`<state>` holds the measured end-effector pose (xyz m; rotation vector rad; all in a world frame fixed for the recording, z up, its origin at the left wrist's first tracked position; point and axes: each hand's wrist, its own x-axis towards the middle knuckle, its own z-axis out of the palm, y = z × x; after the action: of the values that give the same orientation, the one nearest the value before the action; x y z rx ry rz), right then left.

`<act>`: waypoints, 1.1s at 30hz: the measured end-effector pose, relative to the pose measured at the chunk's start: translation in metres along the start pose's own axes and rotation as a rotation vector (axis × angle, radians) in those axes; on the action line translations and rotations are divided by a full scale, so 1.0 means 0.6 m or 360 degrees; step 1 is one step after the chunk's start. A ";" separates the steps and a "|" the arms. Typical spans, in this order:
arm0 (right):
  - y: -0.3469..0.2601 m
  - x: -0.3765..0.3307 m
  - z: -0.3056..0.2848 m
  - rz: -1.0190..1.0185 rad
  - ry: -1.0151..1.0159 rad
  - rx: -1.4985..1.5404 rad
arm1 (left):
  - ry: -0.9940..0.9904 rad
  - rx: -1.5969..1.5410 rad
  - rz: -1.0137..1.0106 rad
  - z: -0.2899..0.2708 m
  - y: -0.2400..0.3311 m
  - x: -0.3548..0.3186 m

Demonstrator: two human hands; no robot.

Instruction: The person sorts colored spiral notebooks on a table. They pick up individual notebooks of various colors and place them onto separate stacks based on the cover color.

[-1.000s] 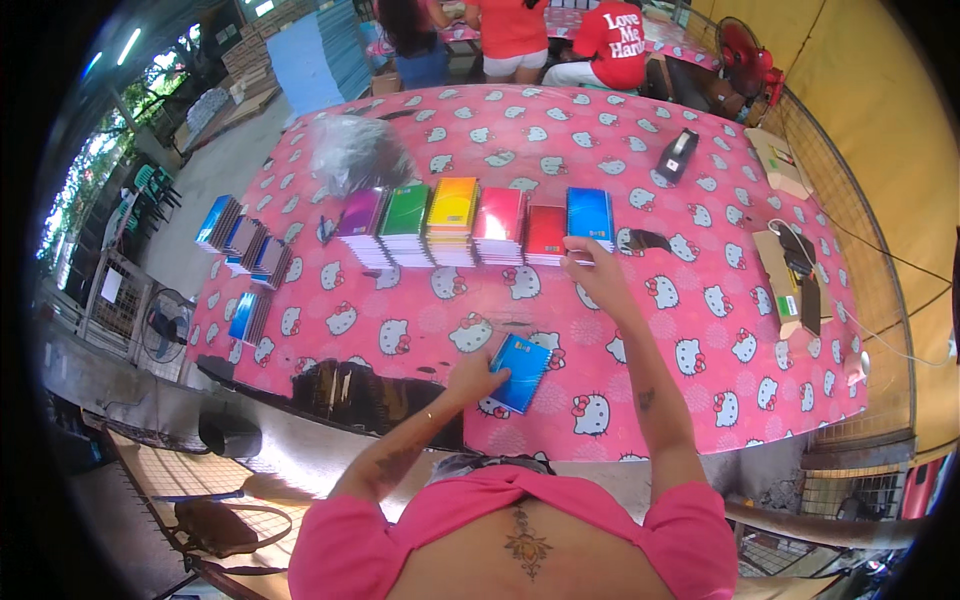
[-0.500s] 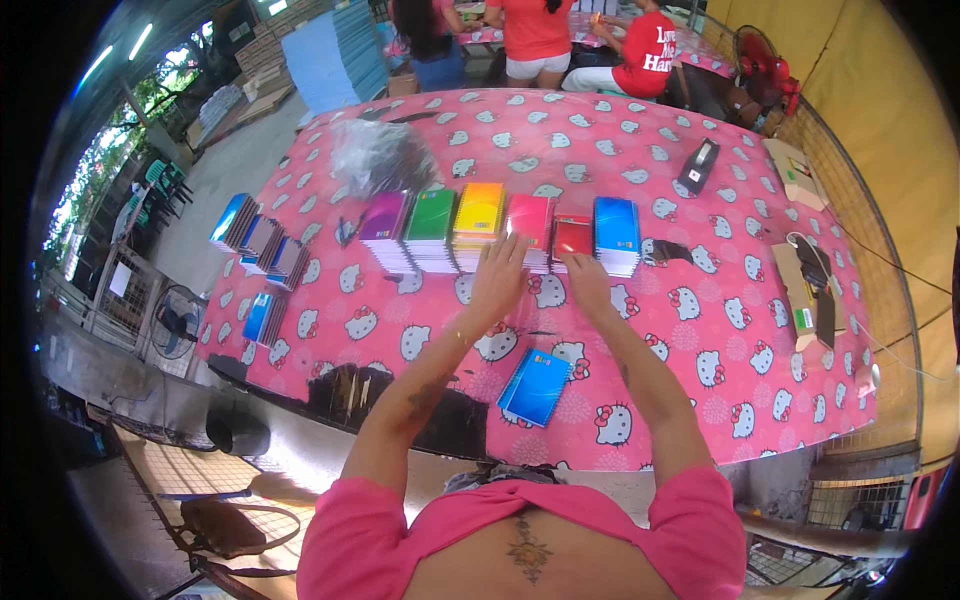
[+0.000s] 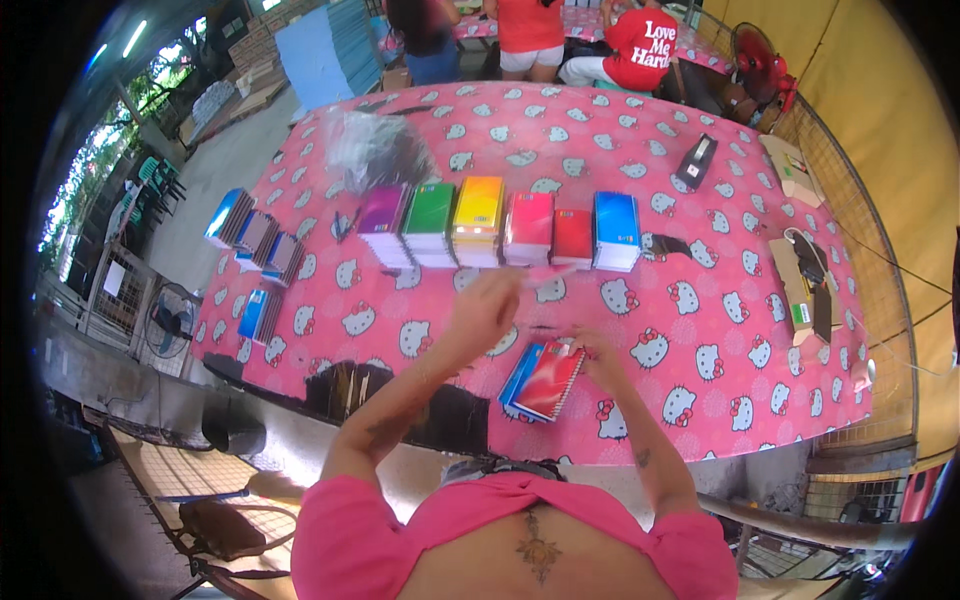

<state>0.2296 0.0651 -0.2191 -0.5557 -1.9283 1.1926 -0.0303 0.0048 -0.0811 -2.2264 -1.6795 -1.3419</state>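
My right hand grips the upper right edge of a red spiral notebook, which lies over blue notebooks near the table's front edge. To the left, my left hand is raised above the cloth, fingers closed on a thin pink notebook, blurred and seen almost edge-on. Beyond my hands stands a row of notebook stacks: purple, green, yellow, pink, red and blue. The red stack is the lowest.
More blue notebook piles stand at the table's left. Clear plastic lies behind the row. A black holder and open cardboard boxes are at the right. The pink patterned cloth is torn at the front left. People work at a far table.
Both hands have drawn back from the pink and red stacks. My right hand has brought a red notebook onto the blue ones; my left hand has lifted a pink one.
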 end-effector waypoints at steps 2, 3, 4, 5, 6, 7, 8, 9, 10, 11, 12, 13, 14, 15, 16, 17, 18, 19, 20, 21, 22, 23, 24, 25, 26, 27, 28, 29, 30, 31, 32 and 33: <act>0.009 -0.015 0.013 0.0031 -0.0172 -0.0401 | -0.0134 0.0006 0.0360 0.000 0.026 -0.102; 0.015 -0.018 0.015 0.0030 -0.0229 -0.0534 | -0.0354 0.0013 0.0395 0.005 0.035 -0.163; 0.024 -0.028 0.015 0.0227 -0.0183 -0.0431 | -0.0576 0.0022 0.0426 0.015 0.039 -0.228; 0.026 -0.027 0.018 0.0322 -0.0172 -0.0368 | -0.0770 0.0017 0.0451 0.030 0.033 -0.286; 0.031 -0.032 0.012 0.0433 -0.0132 -0.0321 | -0.0817 0.0069 0.0466 0.032 0.051 -0.289; 0.025 -0.024 0.006 0.0529 0.0021 -0.0408 | -0.0814 0.0078 0.0462 0.027 0.057 -0.275; 0.006 -0.006 0.006 0.0620 0.0168 -0.0494 | -0.0820 -0.0014 0.0292 0.020 0.057 -0.257; -0.011 0.018 0.014 0.0609 0.0153 -0.0488 | -0.0823 -0.0106 0.0120 0.014 0.047 -0.236; -0.050 0.058 0.035 0.0424 0.0272 -0.0451 | -0.0695 -0.0015 0.0076 0.011 0.015 -0.213; -0.074 0.102 0.054 0.0240 0.0407 -0.0419 | -0.0499 0.0065 0.0017 0.014 -0.026 -0.178; -0.074 0.150 0.070 0.0222 0.0364 -0.0386 | -0.0307 0.0138 -0.0030 0.013 -0.067 -0.130; -0.064 0.199 0.085 0.0212 0.0333 -0.0359 | -0.0420 0.0424 0.0023 -0.003 -0.105 -0.068; -0.051 0.245 0.104 0.0088 0.0395 -0.0481 | -0.0154 0.0629 -0.0087 -0.012 -0.138 -0.024; -0.037 0.291 0.120 -0.0038 0.0464 -0.0606 | 0.0119 0.0825 -0.0192 -0.016 -0.163 0.007; -0.030 0.340 0.130 -0.0003 0.0447 -0.0659 | 0.0128 0.0818 -0.0168 -0.019 -0.189 0.020; -0.030 0.385 0.144 0.0023 0.0421 -0.0701 | 0.0103 0.0951 -0.0219 -0.027 -0.222 0.026; -0.036 0.423 0.166 0.0004 0.0423 -0.0691 | 0.0075 0.1095 -0.0282 -0.038 -0.253 0.023; -0.043 0.455 0.192 0.0277 0.0459 -0.0899 | 0.0083 0.1118 -0.0282 -0.050 -0.281 0.013; -0.049 0.475 0.214 0.0554 0.0489 -0.1104 | -0.0045 0.1023 -0.0215 -0.066 -0.299 0.001; -0.055 0.486 0.231 0.0533 0.0477 -0.1083 | -0.0173 0.0932 -0.0152 -0.082 -0.316 -0.013; -0.047 0.494 0.242 0.0662 0.0402 -0.1140 | -0.0092 0.0875 -0.0103 -0.091 -0.316 -0.018; -0.041 0.499 0.247 0.0790 0.0331 -0.1201 | -0.0093 0.0881 -0.0105 -0.103 -0.310 -0.020; -0.035 0.505 0.254 0.0784 0.0321 -0.1191 | 0.0073 0.0798 -0.0123 -0.120 -0.304 -0.026; -0.019 0.510 0.248 0.0747 0.0338 -0.1050 | 0.0241 0.0697 -0.0132 -0.129 -0.292 -0.024; 0.001 0.516 0.233 0.0714 0.0367 -0.0917 | 0.0241 0.0683 -0.0124 -0.135 -0.279 -0.016; 0.039 0.523 0.179 0.0742 0.0433 -0.0951 | 0.0332 0.0583 -0.0154 -0.122 -0.259 0.014; 0.081 0.523 0.093 0.0717 0.0537 -0.0600 | 0.0411 0.0439 -0.0163 -0.096 -0.229 0.055; 0.111 0.502 0.036 0.0679 0.0611 -0.0235 | 0.0376 0.0356 -0.0124 -0.082 -0.198 0.083; 0.079 0.491 0.102 0.0580 0.0551 0.0445 | 0.0393 0.0411 -0.0365 -0.132 -0.199 0.054; 0.039 0.473 0.137 0.0620 0.0482 0.0485 | 0.0424 0.0442 -0.0579 -0.170 -0.194 0.035; -0.010 0.450 0.157 0.0597 0.0345 0.0691 | 0.0413 0.0482 -0.0631 -0.203 -0.199 0.019; -0.051 0.415 0.152 0.0573 0.0258 0.0872 | 0.0482 0.0512 -0.0388 -0.224 -0.208 0.013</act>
<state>0.0092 0.1767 -0.1175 -0.6871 -1.3126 1.7640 -0.2104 -0.0058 -0.0471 -1.6016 -1.9291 -1.2643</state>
